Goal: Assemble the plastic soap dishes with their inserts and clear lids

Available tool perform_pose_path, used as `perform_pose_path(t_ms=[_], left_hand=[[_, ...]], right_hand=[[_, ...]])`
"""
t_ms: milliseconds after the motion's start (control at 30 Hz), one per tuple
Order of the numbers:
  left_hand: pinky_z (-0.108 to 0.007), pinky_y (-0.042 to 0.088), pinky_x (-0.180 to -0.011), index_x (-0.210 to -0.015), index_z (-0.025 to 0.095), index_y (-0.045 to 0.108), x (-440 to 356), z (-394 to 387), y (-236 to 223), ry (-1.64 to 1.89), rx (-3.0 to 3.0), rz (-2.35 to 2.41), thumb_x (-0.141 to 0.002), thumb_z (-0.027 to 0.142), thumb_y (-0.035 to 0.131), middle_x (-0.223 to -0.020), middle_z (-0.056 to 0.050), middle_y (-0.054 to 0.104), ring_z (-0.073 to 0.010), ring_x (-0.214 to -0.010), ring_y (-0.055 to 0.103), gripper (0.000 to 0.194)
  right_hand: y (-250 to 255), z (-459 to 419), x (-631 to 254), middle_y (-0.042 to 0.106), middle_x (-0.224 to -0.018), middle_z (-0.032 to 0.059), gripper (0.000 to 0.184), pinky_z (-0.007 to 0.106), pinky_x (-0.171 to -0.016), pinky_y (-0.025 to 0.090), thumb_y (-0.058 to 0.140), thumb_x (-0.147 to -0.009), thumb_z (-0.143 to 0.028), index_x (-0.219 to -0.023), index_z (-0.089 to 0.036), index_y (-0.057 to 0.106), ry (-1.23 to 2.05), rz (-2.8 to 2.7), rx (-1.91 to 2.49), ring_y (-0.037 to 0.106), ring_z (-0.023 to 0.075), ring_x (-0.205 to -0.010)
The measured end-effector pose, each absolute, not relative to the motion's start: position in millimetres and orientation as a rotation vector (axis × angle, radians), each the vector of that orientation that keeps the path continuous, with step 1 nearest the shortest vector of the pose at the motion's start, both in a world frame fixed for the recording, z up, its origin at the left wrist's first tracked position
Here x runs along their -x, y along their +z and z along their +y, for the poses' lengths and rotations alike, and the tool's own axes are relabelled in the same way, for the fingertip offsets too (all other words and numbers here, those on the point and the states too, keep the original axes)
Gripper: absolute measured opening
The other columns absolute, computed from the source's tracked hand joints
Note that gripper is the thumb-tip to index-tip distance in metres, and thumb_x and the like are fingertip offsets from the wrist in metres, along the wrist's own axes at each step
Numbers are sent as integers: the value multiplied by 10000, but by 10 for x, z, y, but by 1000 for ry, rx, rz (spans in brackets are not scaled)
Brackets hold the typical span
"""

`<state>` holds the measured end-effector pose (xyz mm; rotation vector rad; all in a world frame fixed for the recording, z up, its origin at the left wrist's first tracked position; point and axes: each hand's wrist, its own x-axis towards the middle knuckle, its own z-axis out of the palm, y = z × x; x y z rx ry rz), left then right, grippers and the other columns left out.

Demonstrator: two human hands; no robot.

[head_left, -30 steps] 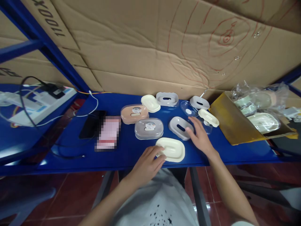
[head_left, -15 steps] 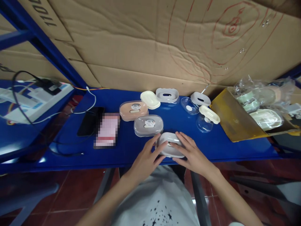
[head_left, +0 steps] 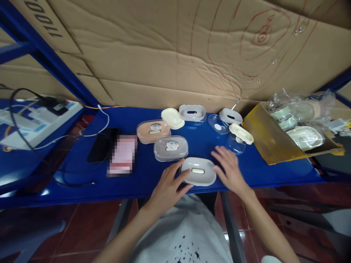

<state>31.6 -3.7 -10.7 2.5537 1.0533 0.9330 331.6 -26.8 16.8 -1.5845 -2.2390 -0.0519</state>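
A grey oval soap dish (head_left: 202, 179) lies near the table's front edge, a cream bar showing in the slot at its middle. Around its left end are the fingers of my left hand (head_left: 171, 180), the index finger reaching over the rim. My right hand (head_left: 229, 168) is just off the dish's right side, fingers spread and holding nothing. Behind the dish sits a grey soap dish under a clear lid (head_left: 171, 148), and beyond that a lidded peach soap dish (head_left: 148, 131); both bear round stickers.
Further back lie a cream tray (head_left: 172, 117), grey trays (head_left: 192, 113) (head_left: 230, 116), a small cream tray (head_left: 241, 133) and clear lids (head_left: 218, 125) (head_left: 236, 145). At right, a cardboard box (head_left: 263, 135) holds bagged dishes. Phones (head_left: 102, 145) (head_left: 122, 155) and a power strip (head_left: 46, 126) are left.
My right hand has come off the soap dish and moved right and away from me, fingers spreading. My left hand stays at the dish's left end. The view has shifted slightly.
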Motion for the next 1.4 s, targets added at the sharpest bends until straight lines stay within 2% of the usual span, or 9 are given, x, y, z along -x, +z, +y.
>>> perform_pose_path(t_ms=[100,233,333,433,600,733,967,1133,1400], left_hand=[[-558,548,-1142,-1431,265,602,-321,-43,-92,928,-2526,1048,-1045,374,689,-1607,-149,498,-337,-1430,557,411],[-590,551,-1121,-1426,264,607,-323,-41,-100,887,-2531,1051,-1053,378,671,-1631,-157,475,-356,-1406,571,394],[-610,542,-1122,-1436,271,596,-323,-38,-99,867,-2533,1055,-1059,376,661,-1647,-158,456,-364,-1412,563,397],[-587,547,-1126,-1434,270,596,-327,-38,-80,872,-2526,1049,-1053,369,672,-1630,-152,474,-357,-1413,561,400],[-543,558,-1139,-1609,262,411,-326,-43,-73,832,-2417,1080,-1016,419,726,-1593,-166,536,-347,-1422,567,690],[-534,549,-1161,-1701,279,232,-314,-52,-108,852,-2343,1102,-1006,440,740,-1597,-181,533,-343,-1456,559,876],[-539,547,-1175,-1577,260,454,-315,-48,-134,886,-2440,1087,-1065,420,645,-1674,-188,413,-357,-1519,500,569],[-529,528,-1199,-1577,237,440,-307,-41,-108,853,-2455,1045,-1083,438,610,-1713,-189,385,-339,-1559,460,560],[-493,529,-1204,-1628,269,386,-312,-47,-87,797,-2402,1084,-1099,400,582,-1722,-166,387,-313,-1558,474,580]], right_hand=[[132,-136,-3741,505,-1661,146,507,660,-1252,291,517,-1109,-456,-1595,-320,466,-285,-1900,1846,431,383,-1560],[199,131,-4299,558,-1593,223,494,571,-1177,387,467,-1116,-481,-1535,-227,528,-340,-1774,1881,494,383,-1502],[313,339,-4556,749,-1306,194,430,511,-1081,472,465,-1104,-529,-1285,-211,691,-303,-1802,1852,679,337,-1252],[442,370,-4475,787,-1138,172,363,539,-1084,452,475,-1109,-475,-1125,-212,725,-334,-1804,1766,718,330,-1154],[541,-128,-3595,786,-1212,61,184,505,-1163,442,613,-1060,-311,-1216,-287,708,-203,-2061,1498,722,270,-1177],[494,-536,-2923,778,-1174,51,259,527,-1187,425,589,-1060,-191,-1288,-279,675,11,-2297,1335,712,249,-1154],[314,-643,-2792,732,-1174,67,475,569,-1234,425,504,-1060,-99,-1477,-306,602,-1,-2364,1335,675,248,-1243],[313,-607,-2784,570,-1576,144,298,563,-1175,481,577,-1074,-202,-1349,-271,666,-76,-2370,1374,470,325,-1532],[364,-547,-2808,581,-1595,142,315,514,-1113,450,504,-1090,-140,-1348,-263,637,-136,-2419,1391,589,290,-1425]])
